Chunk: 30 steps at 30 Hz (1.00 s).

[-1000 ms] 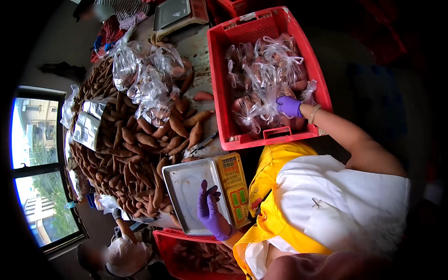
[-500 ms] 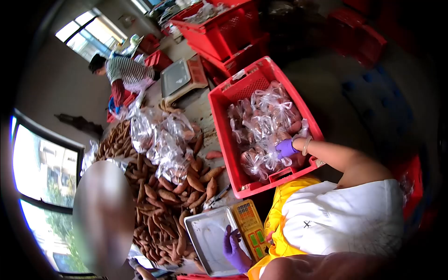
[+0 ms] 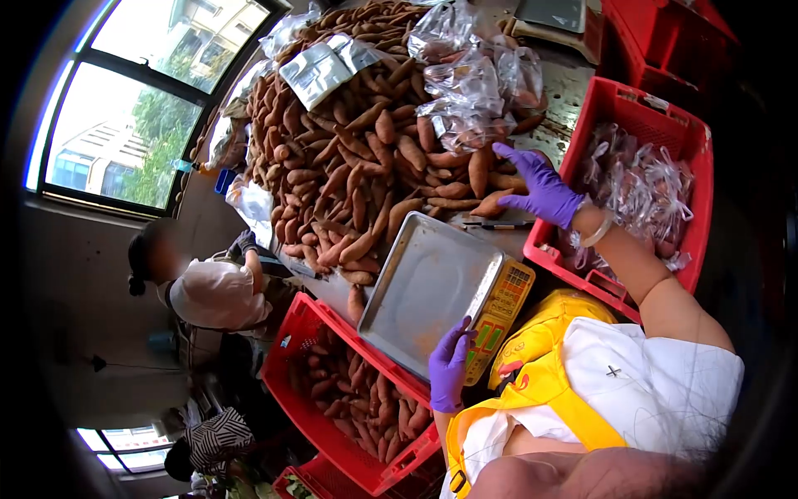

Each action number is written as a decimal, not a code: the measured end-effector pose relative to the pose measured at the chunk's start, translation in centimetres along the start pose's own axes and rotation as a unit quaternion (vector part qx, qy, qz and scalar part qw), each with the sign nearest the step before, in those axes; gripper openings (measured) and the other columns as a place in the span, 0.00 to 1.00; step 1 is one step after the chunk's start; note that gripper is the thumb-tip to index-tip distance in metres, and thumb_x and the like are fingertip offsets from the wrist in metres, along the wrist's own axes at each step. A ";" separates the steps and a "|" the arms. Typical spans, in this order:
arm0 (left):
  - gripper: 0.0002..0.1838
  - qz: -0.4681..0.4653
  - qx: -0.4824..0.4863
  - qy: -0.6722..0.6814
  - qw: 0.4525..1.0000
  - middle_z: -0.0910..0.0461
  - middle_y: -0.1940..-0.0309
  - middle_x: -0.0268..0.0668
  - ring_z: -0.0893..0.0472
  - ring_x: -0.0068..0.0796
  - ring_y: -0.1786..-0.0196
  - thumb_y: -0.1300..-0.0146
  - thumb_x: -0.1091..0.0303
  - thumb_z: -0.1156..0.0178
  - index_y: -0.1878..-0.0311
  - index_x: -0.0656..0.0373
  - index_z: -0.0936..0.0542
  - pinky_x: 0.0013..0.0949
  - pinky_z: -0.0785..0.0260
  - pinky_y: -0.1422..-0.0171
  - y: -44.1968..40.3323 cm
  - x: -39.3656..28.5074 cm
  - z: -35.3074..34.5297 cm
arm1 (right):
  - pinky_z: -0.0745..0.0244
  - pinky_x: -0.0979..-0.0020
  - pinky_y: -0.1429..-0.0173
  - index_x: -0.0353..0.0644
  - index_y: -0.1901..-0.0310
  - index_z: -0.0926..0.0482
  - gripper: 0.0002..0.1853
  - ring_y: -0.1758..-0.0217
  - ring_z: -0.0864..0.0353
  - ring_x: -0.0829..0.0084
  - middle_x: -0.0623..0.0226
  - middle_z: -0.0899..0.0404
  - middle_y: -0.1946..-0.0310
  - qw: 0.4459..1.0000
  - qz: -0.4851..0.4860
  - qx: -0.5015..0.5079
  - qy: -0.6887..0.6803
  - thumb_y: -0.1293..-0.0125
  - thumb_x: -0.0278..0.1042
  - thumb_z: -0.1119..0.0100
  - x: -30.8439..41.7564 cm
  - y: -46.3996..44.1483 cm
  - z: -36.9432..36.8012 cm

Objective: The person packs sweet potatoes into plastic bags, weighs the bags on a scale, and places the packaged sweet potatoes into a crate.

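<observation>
My right hand (image 3: 544, 190), in a purple glove, reaches over the near edge of a large pile of sweet potatoes (image 3: 357, 158). Its fingers are spread and hold nothing; the thumb is close to one sweet potato (image 3: 492, 205). My left hand (image 3: 449, 366), also gloved, is beside the scale, its fingers curled by the keypad (image 3: 507, 291). A small dark bit shows at those fingertips, too small to name. The scale's metal tray (image 3: 432, 283) is bare. Clear bags of sweet potatoes (image 3: 465, 91) lie on the pile, right of its middle.
A red crate (image 3: 706, 191) at right holds several tied bags. Another red crate (image 3: 278, 374) with loose sweet potatoes stands below the tray. Silver packets (image 3: 320, 75) lie on the pile. A co-worker (image 3: 220, 291) is at left; a second scale (image 3: 553, 12) is at top.
My right hand has left the bags in the red crate and moved over to the pile, opening. The view has turned, bringing the co-worker and lower crate into sight. My left hand stays by the scale.
</observation>
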<state>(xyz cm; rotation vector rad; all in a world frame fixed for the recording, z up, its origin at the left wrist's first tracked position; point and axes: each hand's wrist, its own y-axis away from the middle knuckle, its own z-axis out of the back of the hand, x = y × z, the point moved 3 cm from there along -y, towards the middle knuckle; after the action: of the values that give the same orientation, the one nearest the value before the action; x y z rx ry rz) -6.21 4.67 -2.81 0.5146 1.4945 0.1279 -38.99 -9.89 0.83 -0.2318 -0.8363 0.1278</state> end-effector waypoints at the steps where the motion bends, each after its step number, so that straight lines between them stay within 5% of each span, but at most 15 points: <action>1: 0.19 0.003 -0.021 -0.009 1.000 0.18 0.52 0.36 0.22 0.22 0.52 0.29 0.72 0.46 0.37 0.66 0.26 0.25 0.31 0.44 0.7 0.2 0.4 | 0.46 0.59 0.26 0.51 0.26 0.47 0.48 0.30 0.40 0.52 0.54 0.38 0.33 0.998 0.057 -0.014 0.001 0.44 0.49 0.30 0.7 -1.8 -1.8; 3: 0.19 0.014 -0.064 -0.009 0.998 0.18 0.51 0.38 0.21 0.23 0.50 0.29 0.72 0.46 0.37 0.66 0.26 0.26 0.31 0.42 2.2 1.2 1.3 | 0.50 0.60 0.25 0.50 0.25 0.48 0.49 0.28 0.42 0.52 0.54 0.41 0.31 0.996 0.081 -0.032 0.034 0.44 0.50 0.30 0.8 -5.5 -4.9; 6: 0.19 0.030 -0.111 0.016 0.993 0.19 0.50 0.40 0.21 0.24 0.50 0.29 0.73 0.47 0.37 0.66 0.26 0.26 0.31 0.43 4.5 2.3 2.7 | 0.47 0.59 0.25 0.50 0.24 0.52 0.52 0.27 0.43 0.50 0.48 0.47 0.28 0.959 0.023 -0.229 0.164 0.45 0.47 0.29 -3.3 -13.5 -3.8; 9: 0.18 0.051 -0.165 0.068 0.983 0.18 0.51 0.41 0.21 0.21 0.56 0.30 0.74 0.48 0.38 0.65 0.26 0.22 0.31 0.51 6.2 3.9 4.1 | 0.37 0.61 0.30 0.48 0.26 0.45 0.48 0.32 0.34 0.51 0.47 0.38 0.32 0.918 -0.092 -0.348 0.164 0.46 0.46 0.29 -10.6 -18.6 -2.9; 11: 0.18 0.062 -0.180 0.075 0.979 0.18 0.51 0.41 0.21 0.21 0.57 0.30 0.74 0.48 0.38 0.65 0.26 0.22 0.31 0.51 6.6 4.5 4.6 | 0.27 0.62 0.39 0.43 0.34 0.31 0.34 0.44 0.22 0.53 0.47 0.25 0.44 0.960 -0.278 -0.039 0.009 0.42 0.41 0.32 -13.4 -20.8 -3.8; 13: 0.18 0.082 -0.189 0.072 0.976 0.19 0.49 0.42 0.21 0.22 0.56 0.30 0.74 0.48 0.38 0.65 0.25 0.23 0.30 0.50 6.4 4.2 4.9 | 0.25 0.64 0.45 0.41 0.42 0.26 0.25 0.51 0.20 0.58 0.51 0.21 0.52 0.979 -0.174 -0.071 0.081 0.40 0.39 0.34 -16.8 -27.3 -5.8; 15: 0.18 0.075 -0.185 0.083 0.976 0.19 0.48 0.42 0.21 0.22 0.56 0.30 0.74 0.48 0.38 0.65 0.25 0.24 0.30 0.49 5.3 3.6 5.0 | 0.24 0.68 0.58 0.39 0.55 0.18 0.13 0.64 0.18 0.68 0.60 0.16 0.65 0.992 -0.098 -0.073 -0.027 0.37 0.38 0.36 -12.1 -28.1 -5.2; 16: 0.18 0.065 -0.176 0.087 0.978 0.20 0.47 0.42 0.20 0.23 0.55 0.30 0.74 0.47 0.39 0.65 0.25 0.25 0.30 0.48 4.7 3.0 5.0 | 0.25 0.70 0.65 0.39 0.61 0.15 0.12 0.70 0.19 0.74 0.65 0.16 0.71 0.971 -0.122 -0.048 -0.201 0.37 0.40 0.36 -5.6 -27.1 -2.4; 18: 0.17 0.053 -0.173 0.102 0.978 0.20 0.47 0.41 0.20 0.24 0.53 0.30 0.75 0.47 0.39 0.66 0.25 0.25 0.30 0.47 3.4 1.1 4.8 | 0.30 0.76 0.70 0.40 0.68 0.14 0.11 0.75 0.26 0.83 0.74 0.18 0.76 0.955 0.010 -0.084 -0.285 0.34 0.39 0.37 -1.4 -27.7 -1.4; 23: 0.18 -0.055 -0.172 0.036 0.983 0.21 0.46 0.39 0.20 0.24 0.52 0.31 0.77 0.48 0.39 0.68 0.26 0.26 0.29 0.47 -0.8 -3.5 5.5 | 0.30 0.82 0.64 0.40 0.59 0.15 0.10 0.70 0.25 0.87 0.75 0.16 0.68 0.957 0.072 0.090 -0.265 0.32 0.38 0.39 11.3 -21.4 3.4; 26: 0.24 -0.149 -0.184 -0.026 0.971 0.21 0.50 0.36 0.24 0.21 0.56 0.33 0.76 0.44 0.33 0.57 0.28 0.24 0.32 0.49 -3.3 -8.7 3.9 | 0.30 0.83 0.62 0.38 0.58 0.16 0.11 0.68 0.25 0.88 0.74 0.16 0.67 0.918 0.055 0.103 -0.378 0.30 0.37 0.41 13.0 -20.3 2.4; 30: 0.39 -0.265 -0.218 -0.202 0.917 0.29 0.36 0.46 0.26 0.36 0.38 0.36 0.59 0.37 0.26 0.57 0.41 0.37 0.33 0.39 -6.1 -14.1 0.8 | 0.23 0.76 0.52 0.34 0.56 0.17 0.13 0.61 0.18 0.78 0.67 0.16 0.64 0.783 -0.018 0.214 -0.583 0.29 0.37 0.44 15.9 -15.9 -2.9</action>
<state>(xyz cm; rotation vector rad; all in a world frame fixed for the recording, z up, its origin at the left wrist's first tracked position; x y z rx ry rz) -8.16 -6.47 7.59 -0.2267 1.1032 -0.0717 -25.93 -22.45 14.39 0.3604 -2.0191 0.4458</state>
